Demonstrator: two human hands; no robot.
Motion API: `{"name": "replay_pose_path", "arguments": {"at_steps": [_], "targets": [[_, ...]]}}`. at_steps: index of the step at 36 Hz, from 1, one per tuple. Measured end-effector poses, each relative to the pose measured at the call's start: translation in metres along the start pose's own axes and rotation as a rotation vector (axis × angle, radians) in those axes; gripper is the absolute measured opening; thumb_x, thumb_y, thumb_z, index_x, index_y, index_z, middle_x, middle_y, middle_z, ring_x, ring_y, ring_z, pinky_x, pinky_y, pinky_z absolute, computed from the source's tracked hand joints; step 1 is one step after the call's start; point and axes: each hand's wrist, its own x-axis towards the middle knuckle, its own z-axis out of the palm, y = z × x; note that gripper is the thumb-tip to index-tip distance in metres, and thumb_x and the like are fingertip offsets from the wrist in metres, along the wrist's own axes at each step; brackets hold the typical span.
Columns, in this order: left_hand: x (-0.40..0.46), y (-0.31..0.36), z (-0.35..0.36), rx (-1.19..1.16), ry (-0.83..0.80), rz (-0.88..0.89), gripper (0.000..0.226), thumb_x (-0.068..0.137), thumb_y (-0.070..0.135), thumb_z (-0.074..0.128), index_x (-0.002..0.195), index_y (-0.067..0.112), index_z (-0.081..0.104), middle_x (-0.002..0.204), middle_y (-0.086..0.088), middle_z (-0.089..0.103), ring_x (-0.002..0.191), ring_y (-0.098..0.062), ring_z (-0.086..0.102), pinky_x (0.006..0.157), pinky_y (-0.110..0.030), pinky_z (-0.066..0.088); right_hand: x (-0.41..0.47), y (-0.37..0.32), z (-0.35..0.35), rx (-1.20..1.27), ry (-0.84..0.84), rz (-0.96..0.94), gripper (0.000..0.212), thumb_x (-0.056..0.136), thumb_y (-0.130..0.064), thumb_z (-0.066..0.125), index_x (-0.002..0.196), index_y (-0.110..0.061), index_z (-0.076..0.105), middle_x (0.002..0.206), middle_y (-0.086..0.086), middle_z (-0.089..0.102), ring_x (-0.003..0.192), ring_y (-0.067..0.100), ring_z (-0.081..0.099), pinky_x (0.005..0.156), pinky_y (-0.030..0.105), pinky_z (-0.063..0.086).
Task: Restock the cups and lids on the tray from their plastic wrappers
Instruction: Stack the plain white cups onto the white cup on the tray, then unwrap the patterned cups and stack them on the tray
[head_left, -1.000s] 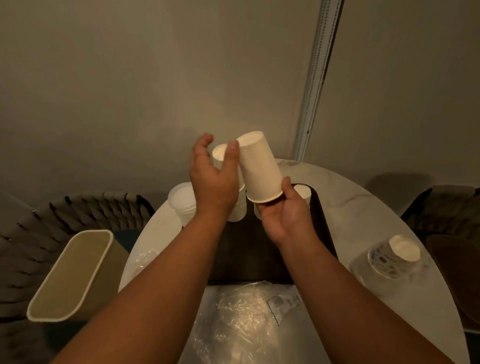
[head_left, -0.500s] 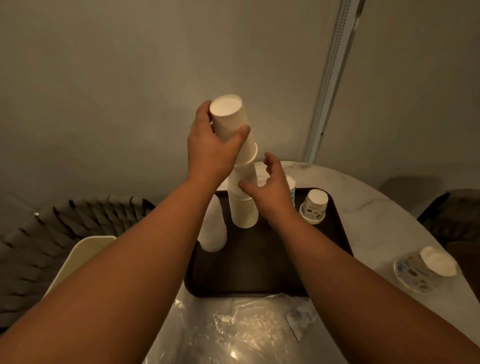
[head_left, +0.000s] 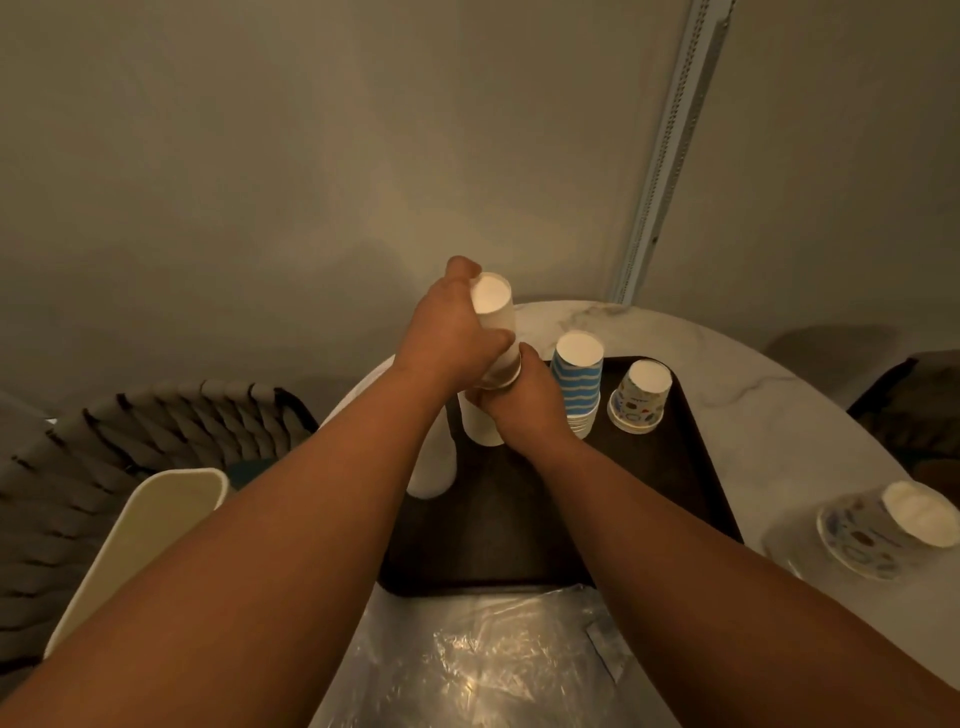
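Observation:
A dark tray (head_left: 696, 499) lies on the round marble table. On it stands an upside-down stack of white paper cups (head_left: 480, 423). My left hand (head_left: 449, 338) grips the top white cup (head_left: 493, 306) of that stack. My right hand (head_left: 524, 400) holds the stack lower down, fingers curled round it. Beside them on the tray stand a blue striped cup stack (head_left: 576, 382) and a short patterned cup stack (head_left: 639, 397), both upside down. Another white stack (head_left: 434, 467) stands at the tray's left edge, partly hidden by my left arm.
A crumpled clear plastic wrapper (head_left: 498, 660) lies on the table in front of the tray. Patterned cups in clear wrap (head_left: 883, 525) lie on their side at the right. A cream bin (head_left: 140, 540) and a woven chair (head_left: 104, 431) stand to the left. A wall is close behind.
My left hand has brought the white cup down onto the stack. My right hand has closed round the stack below it. The camera has tilted down towards the tray.

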Motion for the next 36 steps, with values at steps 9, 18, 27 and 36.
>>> {"name": "replay_pose_path", "arguments": {"at_steps": [9, 18, 27, 36], "targets": [[0.000, 0.007, -0.001, 0.049, -0.041, -0.023, 0.066, 0.079, 0.019, 0.078, 0.131, 0.012, 0.039, 0.125, -0.010, 0.056, 0.111, -0.027, 0.054, 0.078, -0.025, 0.036, -0.005, -0.005, -0.006, -0.014, -0.049, 0.025, 0.069, 0.076, -0.033, 0.080, 0.134, -0.015, 0.045, 0.130, 0.007, 0.059, 0.121, 0.028, 0.055, 0.100, 0.042, 0.048], [-0.015, 0.021, -0.009, 0.139, 0.023, 0.023, 0.092, 0.077, 0.032, 0.079, 0.151, 0.015, 0.027, 0.155, -0.010, 0.027, 0.144, -0.028, 0.026, 0.117, -0.038, 0.028, -0.032, -0.011, -0.042, 0.090, -0.009, -0.060, 0.064, 0.086, -0.019, 0.071, 0.143, -0.012, 0.043, 0.140, 0.007, 0.053, 0.128, 0.024, 0.050, 0.097, 0.027, 0.041], [-0.089, 0.097, 0.030, -0.146, 0.189, 0.313, 0.055, 0.090, 0.032, 0.067, 0.138, 0.015, 0.047, 0.148, -0.003, 0.042, 0.139, -0.016, 0.035, 0.110, -0.021, 0.027, -0.089, -0.001, -0.118, 0.260, 0.260, -0.163, 0.030, 0.092, -0.020, 0.062, 0.122, -0.021, 0.059, 0.113, -0.003, 0.065, 0.099, 0.009, 0.062, 0.087, 0.034, 0.056], [-0.139, 0.129, 0.130, -0.403, -0.104, 0.112, 0.045, 0.093, 0.040, 0.061, 0.132, 0.020, 0.052, 0.130, -0.001, 0.056, 0.120, -0.014, 0.053, 0.103, -0.041, 0.046, -0.122, 0.053, -0.215, 0.244, 0.731, -0.258, 0.025, 0.088, -0.019, 0.057, 0.111, -0.029, 0.055, 0.097, -0.002, 0.058, 0.081, 0.015, 0.056, 0.073, 0.023, 0.048]]}}
